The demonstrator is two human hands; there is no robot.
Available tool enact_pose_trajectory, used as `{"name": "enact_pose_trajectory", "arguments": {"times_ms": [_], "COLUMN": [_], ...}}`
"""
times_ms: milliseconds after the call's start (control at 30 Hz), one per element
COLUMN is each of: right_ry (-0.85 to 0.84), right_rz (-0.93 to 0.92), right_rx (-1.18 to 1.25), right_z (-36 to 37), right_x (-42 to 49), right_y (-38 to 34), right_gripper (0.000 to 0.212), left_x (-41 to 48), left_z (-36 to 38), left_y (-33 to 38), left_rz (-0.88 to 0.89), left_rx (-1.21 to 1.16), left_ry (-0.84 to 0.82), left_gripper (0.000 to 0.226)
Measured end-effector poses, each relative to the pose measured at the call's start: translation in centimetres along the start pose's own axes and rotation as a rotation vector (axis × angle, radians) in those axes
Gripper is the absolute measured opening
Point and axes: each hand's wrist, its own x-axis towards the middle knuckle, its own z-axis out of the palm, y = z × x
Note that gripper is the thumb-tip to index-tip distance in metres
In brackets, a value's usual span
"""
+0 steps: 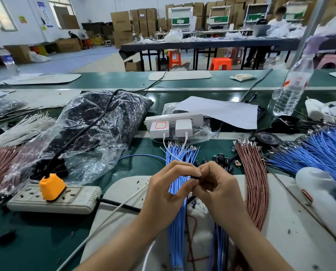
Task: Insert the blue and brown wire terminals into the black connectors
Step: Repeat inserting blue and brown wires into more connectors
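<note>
Two hands meet over a white mat [128,188] on the green bench [36,231]. A small black connector [196,176] is pinched between the curled fingers of the left hand [169,190] and the right hand [218,190]. A blue wire bundle [178,222] is laid beneath them and a brown wire bundle [255,188] just to the right. Loose black connectors [221,159] are scattered just beyond the hands, before a white power strip [175,118].

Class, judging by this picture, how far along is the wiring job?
Done: no finished pieces clearly visible. In hand: the left hand and right hand pinch one black connector. To do: blue wires, brown wires and loose connectors lie unjoined nearby.
</note>
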Motion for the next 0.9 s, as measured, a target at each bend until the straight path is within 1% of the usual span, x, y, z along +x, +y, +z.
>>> {"name": "enact_pose_trajectory", "arguments": {"times_ms": [133,233,367,400,467,500,567,600,733,833,900], "right_ry": [0.071,0.092,0.096,0.091,0.084,0.088,0.105,0.107,0.101,0.111,0.109], "right_rz": [-0.057,-0.066,-0.072,-0.081,-0.105,-0.112,-0.122,-0.124,-0.140,-0.156,-0.156], "right_rx": [-0.075,-0.095,-0.099,-0.111,-0.143,-0.157,-0.174,-0.172,-0.161,-0.163,-0.163], "right_z": [0.12,0.35,0.48,0.46,0.46,0.46,0.45,0.43,0.40,0.41,0.35], "right_x": [-0.24,-0.32,-0.30,-0.30,-0.28,-0.26,-0.27,-0.26,-0.25,-0.26,-0.27], "right_y": [-0.25,-0.22,-0.09,-0.06,0.01,0.06,0.12,0.15,0.06,-0.11,-0.09], "right_gripper": [0.027,0.018,0.018,0.017,0.015,0.019,0.034,0.037,0.030,0.031,0.027], "left_x": [0.00,-0.06,-0.26,-0.30,-0.23,-0.15,-0.04,-0.02,0.03,0.12,0.17], "left_z": [0.02,0.08,0.46,0.46,0.35,0.25,0.15,0.13,0.05,-0.02,-0.02], "left_y": [0.12,0.15,0.38,0.39,0.41,0.43,0.48,0.48,0.63,0.84,1.00], "left_rz": [-0.006,0.005,-0.106,-0.121,-0.102,-0.076,-0.024,-0.014,-0.030,-0.032,-0.037], "left_rx": [-0.008,-0.011,-0.029,-0.013,0.041,0.075,0.125,0.135,0.133,0.136,0.141], "left_ry": [0.028,0.038,0.079,0.078,0.058,0.045,0.031,0.030,0.026,0.022,0.017], "left_gripper": [0.017,0.018,0.042,0.044,0.039,0.035,0.029,0.027,0.023,0.026,0.027]}}
